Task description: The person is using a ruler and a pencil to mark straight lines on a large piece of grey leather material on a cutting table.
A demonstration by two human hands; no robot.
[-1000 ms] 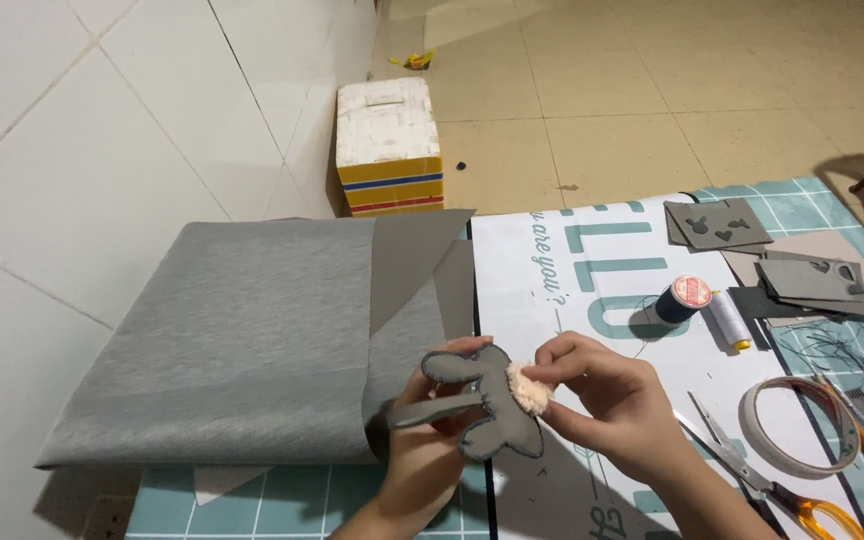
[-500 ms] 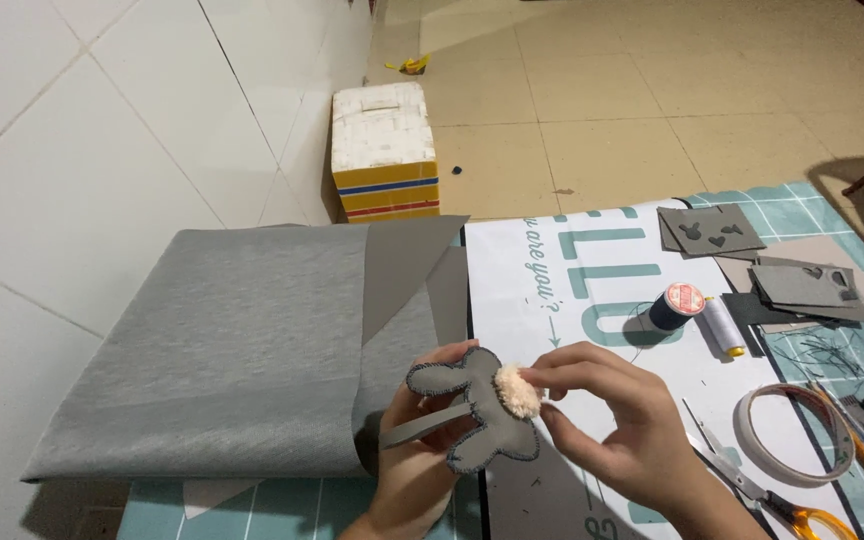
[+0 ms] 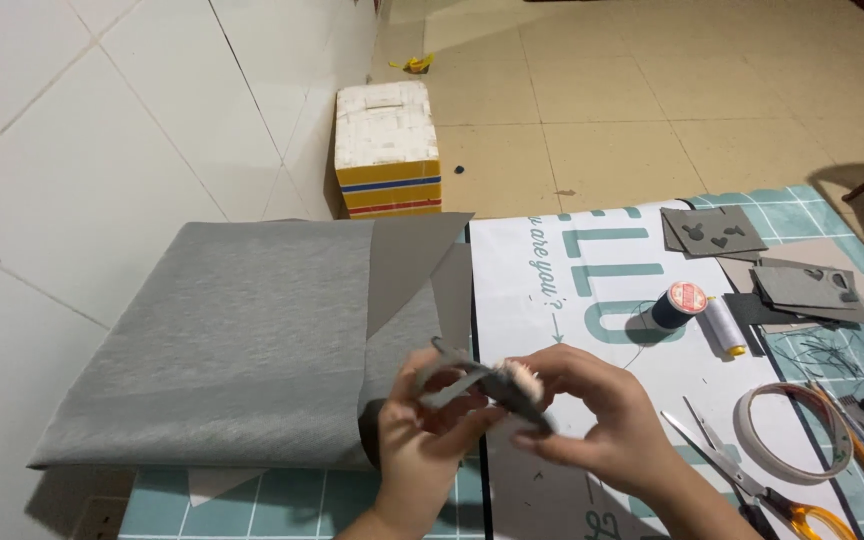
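Pinching a small grey felt figure [image 3: 477, 383] between both hands, we hold it just above the near edge of the folded grey felt sheet [image 3: 242, 350]. Our left hand [image 3: 427, 440] closes its fingers on the figure's left end, while our right hand [image 3: 592, 415] presses thumb and fingertips together on its right end, where a tuft of white stuffing [image 3: 522, 375] shows. The figure is blurred, so we cannot tell its exact shape.

Right of the felt sheet lies a white printed sheet [image 3: 592, 290] with teal lettering, spread over a teal cutting mat [image 3: 302, 495]. On it, well right of the felt sheet, stand a dark thread spool [image 3: 677, 305] and a pale spool [image 3: 724, 327], touching each other. Farther right sit grey felt scraps [image 3: 712, 230] with cut-out holes, a roll of tape [image 3: 794, 432] and orange-handled scissors [image 3: 752, 485]. Beyond the felt sheet, on the tiled floor, stands a white box [image 3: 387, 150] with coloured stripes.
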